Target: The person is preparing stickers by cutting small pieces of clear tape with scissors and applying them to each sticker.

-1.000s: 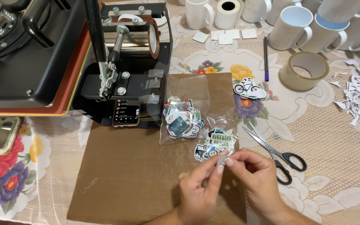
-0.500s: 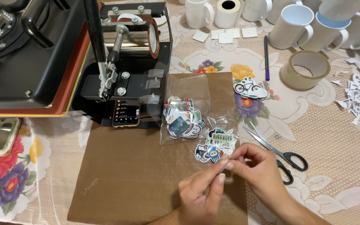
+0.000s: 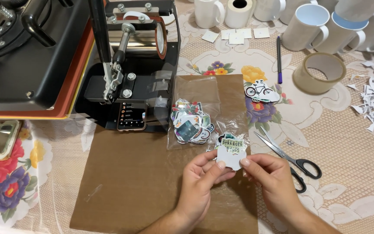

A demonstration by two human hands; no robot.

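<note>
A small die-cut paper sticker [image 3: 230,151] with a white border and green printed face is sitting upright between both hands, above the brown paper sheet [image 3: 143,182] and just below the clear plastic bag of stickers [image 3: 194,119]. Compared with half a second ago, it is now lifted clear and showing fully. The left hand [image 3: 202,182] is pinching its lower edge with thumb and fingers closed; the right hand [image 3: 273,175] is gripping its right edge with its fingertips.
</note>
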